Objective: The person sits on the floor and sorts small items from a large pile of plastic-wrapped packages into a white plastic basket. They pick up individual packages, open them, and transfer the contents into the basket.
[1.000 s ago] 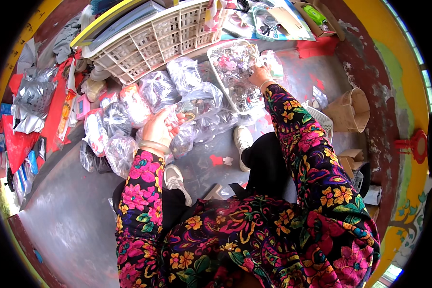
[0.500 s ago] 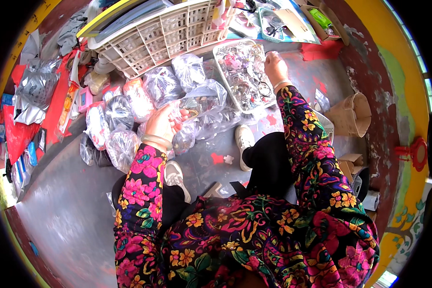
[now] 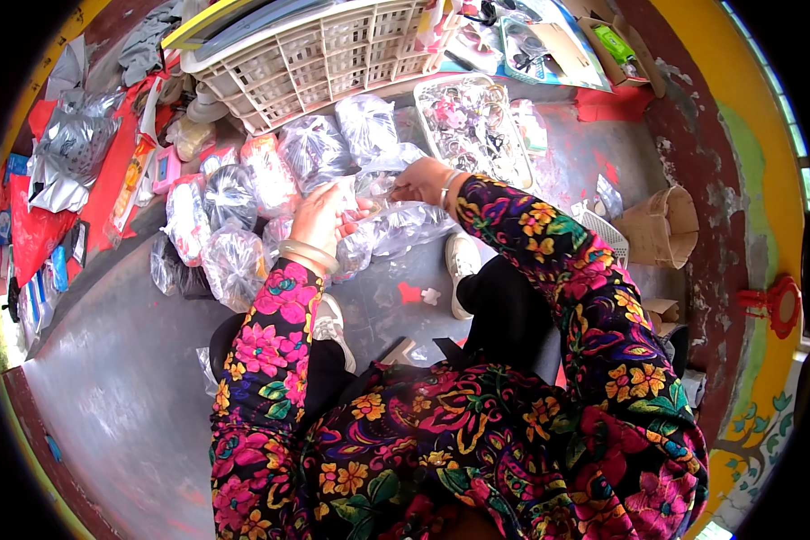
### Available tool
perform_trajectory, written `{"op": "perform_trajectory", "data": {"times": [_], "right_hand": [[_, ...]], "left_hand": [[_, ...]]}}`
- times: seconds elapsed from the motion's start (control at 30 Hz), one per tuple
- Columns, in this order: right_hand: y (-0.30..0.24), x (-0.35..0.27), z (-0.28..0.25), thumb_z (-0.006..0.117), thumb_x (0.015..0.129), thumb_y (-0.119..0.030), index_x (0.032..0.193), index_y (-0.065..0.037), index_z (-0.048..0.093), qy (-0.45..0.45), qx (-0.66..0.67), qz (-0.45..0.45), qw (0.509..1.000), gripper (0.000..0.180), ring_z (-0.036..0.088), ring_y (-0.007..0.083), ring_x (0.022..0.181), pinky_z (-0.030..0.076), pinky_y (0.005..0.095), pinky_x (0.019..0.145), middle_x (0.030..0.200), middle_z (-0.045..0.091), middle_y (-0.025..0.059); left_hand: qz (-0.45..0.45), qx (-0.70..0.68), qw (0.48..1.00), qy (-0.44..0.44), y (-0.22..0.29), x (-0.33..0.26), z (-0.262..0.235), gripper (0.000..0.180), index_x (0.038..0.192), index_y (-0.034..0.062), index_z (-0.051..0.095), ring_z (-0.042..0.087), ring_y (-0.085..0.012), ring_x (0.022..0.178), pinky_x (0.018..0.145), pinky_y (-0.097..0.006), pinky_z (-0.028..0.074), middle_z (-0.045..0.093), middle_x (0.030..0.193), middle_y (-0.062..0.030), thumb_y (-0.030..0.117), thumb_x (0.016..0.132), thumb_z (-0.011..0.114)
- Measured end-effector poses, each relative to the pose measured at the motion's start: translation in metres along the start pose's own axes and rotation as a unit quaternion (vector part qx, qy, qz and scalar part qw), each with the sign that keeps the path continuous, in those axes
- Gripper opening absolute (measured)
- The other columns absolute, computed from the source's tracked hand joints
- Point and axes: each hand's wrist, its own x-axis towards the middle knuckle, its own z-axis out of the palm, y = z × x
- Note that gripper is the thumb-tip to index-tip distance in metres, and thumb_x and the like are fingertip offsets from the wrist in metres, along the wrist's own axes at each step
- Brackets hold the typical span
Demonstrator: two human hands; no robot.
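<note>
My left hand grips the edge of a clear plastic bag, its fingers curled at the bag's side. My right hand reaches across to the bag's other side, fingers drawn together and pointing down; what they pinch, if anything, is too small to make out. Just beyond it lies a white tray heaped with small trinkets that look like bracelets and hair ties. Several filled, knotted clear bags crowd together on the floor to the left and behind my left hand.
A large cream plastic crate stands behind the bags. Right of the tray lies a small clear packet. Further right are a brown cardboard container and a white perforated basket. Red sheeting and packages spread at the far left.
My right hand has moved from the tray's right edge leftward to the open bag by my left hand. The small packet beside the tray is now uncovered. The view has shifted slightly.
</note>
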Motion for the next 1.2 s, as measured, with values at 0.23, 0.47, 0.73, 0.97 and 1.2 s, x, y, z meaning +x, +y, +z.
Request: {"op": "perform_trajectory", "data": {"times": [0.23, 0.47, 0.73, 0.97, 1.2], "right_hand": [[0.037, 0.073, 0.016, 0.041, 0.083, -0.019, 0.094, -0.002, 0.056, 0.106, 0.036, -0.031, 0.993, 0.025, 0.060, 0.0275, 0.075, 0.051, 0.0353, 0.058, 0.082, 0.060, 0.0138], [0.049, 0.100, 0.004, 0.062, 0.068, -0.044, 0.090, -0.006, 0.064, 0.006, -0.846, -0.236, 0.478, 0.044, 0.058, 0.0262, 0.085, 0.045, 0.0361, 0.072, 0.089, 0.062, 0.0092], [0.012, 0.028, -0.027, 0.071, 0.062, -0.033, 0.104, -0.003, 0.057, 0.142, -0.841, -0.149, 0.499, 0.054, 0.054, 0.0272, 0.097, 0.043, 0.0335, 0.080, 0.115, 0.048, 0.0180], [-0.022, -0.011, -0.032, 0.060, 0.071, -0.033, 0.069, -0.002, 0.063, 0.009, -0.866, -0.261, 0.425, 0.031, 0.059, 0.0270, 0.067, 0.045, 0.0321, 0.063, 0.072, 0.063, 0.0062], [-0.048, -0.026, -0.134, 0.057, 0.073, -0.013, 0.083, -0.005, 0.059, 0.075, -0.254, -0.255, 0.930, 0.013, 0.060, 0.0175, 0.068, 0.047, 0.0278, 0.053, 0.080, 0.061, 0.0082]], "left_hand": [[-0.017, 0.000, 1.000, 0.007, -0.001, -0.009, -0.013, 0.027, 0.104, 0.0086, 0.052, 0.056, -0.0140, 0.066, 0.054, -0.022, 0.041, 0.061, 0.081, -0.0102, 0.026, 0.085, 0.044], [-0.052, -0.036, 0.998, 0.021, -0.001, -0.009, -0.034, 0.027, 0.104, 0.0076, 0.051, 0.057, -0.0152, 0.067, 0.054, -0.023, 0.041, 0.061, 0.082, -0.0111, 0.026, 0.085, 0.044], [-0.080, -0.040, 0.996, -0.005, 0.001, 0.004, -0.007, 0.016, 0.087, 0.0095, 0.054, 0.055, -0.0124, 0.064, 0.054, -0.024, 0.042, 0.056, 0.068, -0.0020, 0.021, 0.077, 0.058], [-0.104, 0.005, 0.994, -0.046, -0.008, 0.012, -0.016, 0.016, 0.084, 0.0059, 0.057, 0.054, -0.0126, 0.062, 0.054, -0.025, 0.041, 0.055, 0.066, -0.0019, 0.020, 0.077, 0.057], [-0.087, -0.061, 0.994, 0.002, -0.006, 0.007, -0.015, 0.021, 0.091, 0.0073, 0.057, 0.055, -0.0141, 0.064, 0.054, -0.025, 0.042, 0.058, 0.072, -0.0047, 0.024, 0.079, 0.054]]}}
